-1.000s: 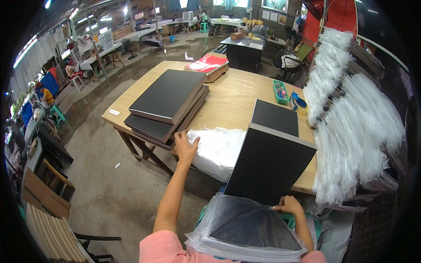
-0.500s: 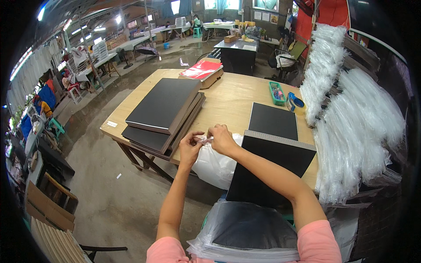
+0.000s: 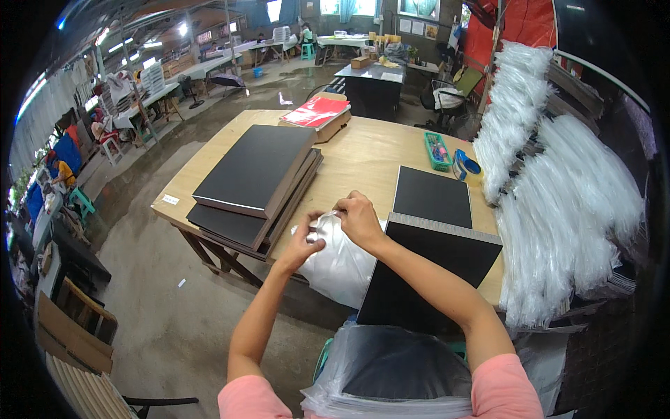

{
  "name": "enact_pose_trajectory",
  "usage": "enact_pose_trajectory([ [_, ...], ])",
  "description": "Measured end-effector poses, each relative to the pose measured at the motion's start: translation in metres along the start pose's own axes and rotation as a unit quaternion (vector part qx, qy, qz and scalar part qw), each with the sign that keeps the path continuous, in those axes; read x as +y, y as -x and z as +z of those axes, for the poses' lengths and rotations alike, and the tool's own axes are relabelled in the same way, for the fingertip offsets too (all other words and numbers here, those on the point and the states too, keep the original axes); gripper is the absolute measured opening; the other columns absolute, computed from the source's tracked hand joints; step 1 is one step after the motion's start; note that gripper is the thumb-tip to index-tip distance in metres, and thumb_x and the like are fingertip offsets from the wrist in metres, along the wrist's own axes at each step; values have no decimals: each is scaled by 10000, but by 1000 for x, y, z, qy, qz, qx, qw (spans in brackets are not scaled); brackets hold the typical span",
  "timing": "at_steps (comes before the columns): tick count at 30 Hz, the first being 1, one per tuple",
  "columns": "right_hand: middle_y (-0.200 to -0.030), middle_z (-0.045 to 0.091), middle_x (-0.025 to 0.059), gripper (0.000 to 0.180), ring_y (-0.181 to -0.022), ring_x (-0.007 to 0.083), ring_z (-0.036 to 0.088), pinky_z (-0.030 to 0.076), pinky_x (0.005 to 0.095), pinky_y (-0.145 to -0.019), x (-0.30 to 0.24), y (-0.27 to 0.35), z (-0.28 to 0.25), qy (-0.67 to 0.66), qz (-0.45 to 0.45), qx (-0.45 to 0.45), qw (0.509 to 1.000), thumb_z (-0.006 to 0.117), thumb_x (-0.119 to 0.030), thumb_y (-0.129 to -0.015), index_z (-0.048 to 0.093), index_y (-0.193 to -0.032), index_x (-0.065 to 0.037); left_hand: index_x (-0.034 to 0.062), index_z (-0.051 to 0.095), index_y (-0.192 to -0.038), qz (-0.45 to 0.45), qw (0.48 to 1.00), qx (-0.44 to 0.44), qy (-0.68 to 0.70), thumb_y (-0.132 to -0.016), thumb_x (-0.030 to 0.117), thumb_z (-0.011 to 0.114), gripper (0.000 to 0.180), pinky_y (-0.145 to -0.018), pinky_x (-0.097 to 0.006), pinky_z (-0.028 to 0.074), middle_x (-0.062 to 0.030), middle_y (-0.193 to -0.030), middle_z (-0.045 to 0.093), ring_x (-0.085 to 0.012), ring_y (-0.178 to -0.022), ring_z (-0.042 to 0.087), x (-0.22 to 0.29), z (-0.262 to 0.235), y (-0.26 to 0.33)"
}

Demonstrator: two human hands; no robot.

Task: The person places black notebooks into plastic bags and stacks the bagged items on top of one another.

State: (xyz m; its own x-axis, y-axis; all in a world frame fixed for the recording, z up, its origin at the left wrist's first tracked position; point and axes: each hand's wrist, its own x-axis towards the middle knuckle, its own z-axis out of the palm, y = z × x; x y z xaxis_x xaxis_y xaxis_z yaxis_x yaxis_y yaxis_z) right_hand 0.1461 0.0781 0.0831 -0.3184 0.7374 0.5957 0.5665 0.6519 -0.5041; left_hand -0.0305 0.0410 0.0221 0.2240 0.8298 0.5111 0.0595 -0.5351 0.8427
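Observation:
A white, translucent plastic bag (image 3: 338, 272) sags over the near edge of the wooden table. My right hand (image 3: 360, 222) pinches its upper rim. At the bag's left side, my left hand (image 3: 301, 241) curls its fingers round the rim, the thumb lying against the film. Bunched plastic shows between the two hands. What the bag holds, if anything, cannot be made out. Just right of it, a black board with a ridged grey edge (image 3: 431, 269) leans at the table's front, under my right forearm. A flat black panel (image 3: 433, 197) lies behind that board.
Black-covered boards (image 3: 255, 167) are stacked on the table (image 3: 370, 150) at left. A red-topped bundle (image 3: 317, 115), green basket (image 3: 438, 151) and tape rolls (image 3: 466, 167) sit farther back. Clear plastic sleeves (image 3: 565, 216) pile up at right. A plastic-wrapped dark stack (image 3: 405, 366) is before me.
My hands have moved apart from their close pinch at the bag's top. The bag's upper part now spreads between them, and my left thumb has shifted onto the film.

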Motion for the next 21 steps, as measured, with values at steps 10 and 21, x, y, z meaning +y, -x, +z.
enact_pose_trajectory([
  [10,-774,648,150,55,-779,334,634,499,444,-666,-4,-14,-2,140,-11,-39,989,603,-50,-713,640,-753,-41,-21,603,-1099,-107,975,196,-15,-734,32,748,396,-619,-201,476,-41,-719,640,-70,-657,586,24,17,-23],
  [21,-900,613,184,191,-937,367,579,499,400,-778,9,-16,8,18,-60,-37,997,663,-46,-702,632,-887,-13,43,629,-1156,-84,975,196,-69,-740,63,745,433,-555,-177,395,31,-724,623,-20,-588,463,18,6,-10],
])
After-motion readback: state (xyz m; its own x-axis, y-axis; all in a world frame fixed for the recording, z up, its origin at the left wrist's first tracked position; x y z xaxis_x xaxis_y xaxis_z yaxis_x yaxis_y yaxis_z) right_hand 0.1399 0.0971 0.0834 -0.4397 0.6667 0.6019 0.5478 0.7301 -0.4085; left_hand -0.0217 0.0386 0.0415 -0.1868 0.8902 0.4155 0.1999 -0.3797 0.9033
